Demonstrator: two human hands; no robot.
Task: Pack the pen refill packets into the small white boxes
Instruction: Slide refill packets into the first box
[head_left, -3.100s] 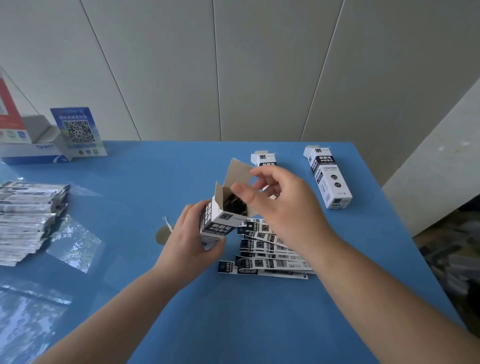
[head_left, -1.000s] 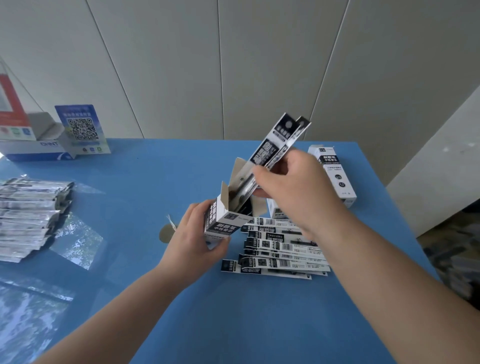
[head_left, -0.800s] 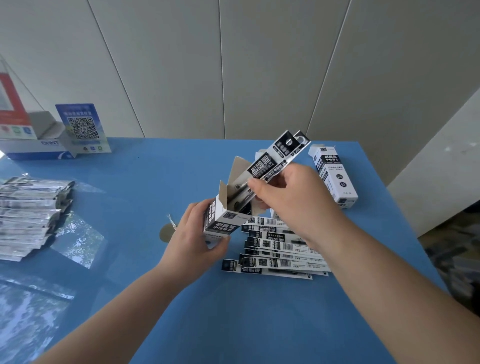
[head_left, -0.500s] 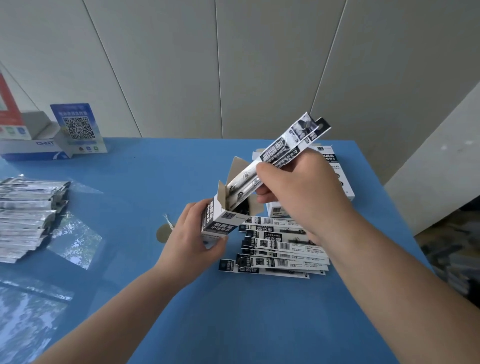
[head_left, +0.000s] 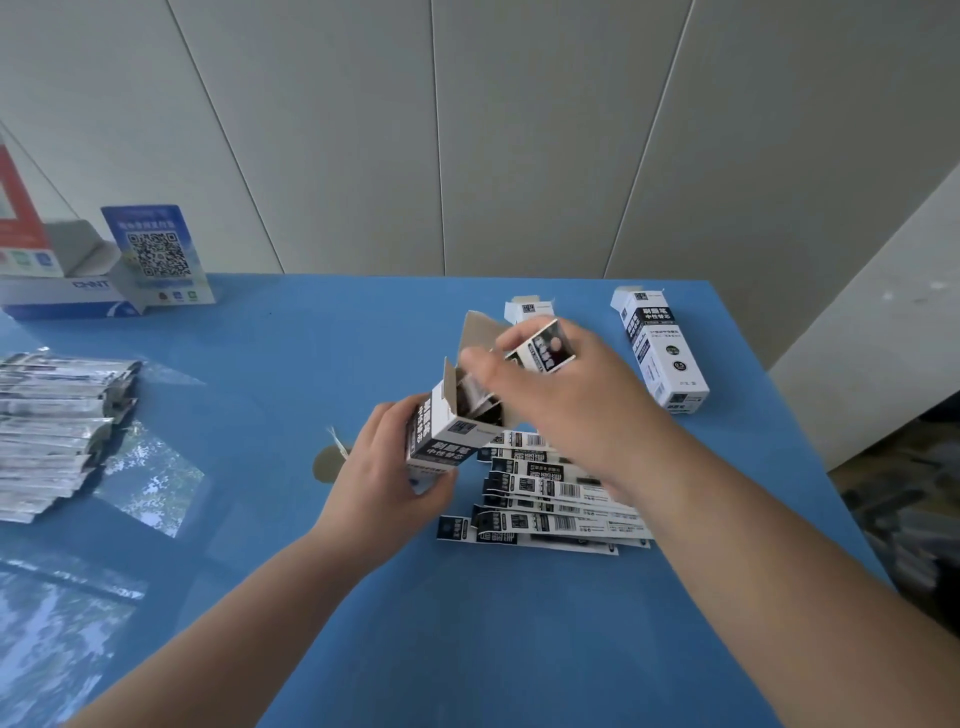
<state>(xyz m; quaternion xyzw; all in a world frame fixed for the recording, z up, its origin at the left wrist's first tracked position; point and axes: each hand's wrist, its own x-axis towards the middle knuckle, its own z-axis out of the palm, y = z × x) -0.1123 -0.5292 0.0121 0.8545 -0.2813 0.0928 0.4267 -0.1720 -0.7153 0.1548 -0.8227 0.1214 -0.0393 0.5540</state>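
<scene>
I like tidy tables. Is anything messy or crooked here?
A little. The loose refill packets lie in an uneven, slanted heap beside the left hand, and a small round cardboard scrap sits alone on the blue table. Nothing looks spilled or broken.

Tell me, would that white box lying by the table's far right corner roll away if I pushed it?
Probably not: the white box has flat sides and lies lengthwise on the blue table, so it would likely slide. It looks like thin cardboard, probably light, and might dent if squeezed.
</scene>
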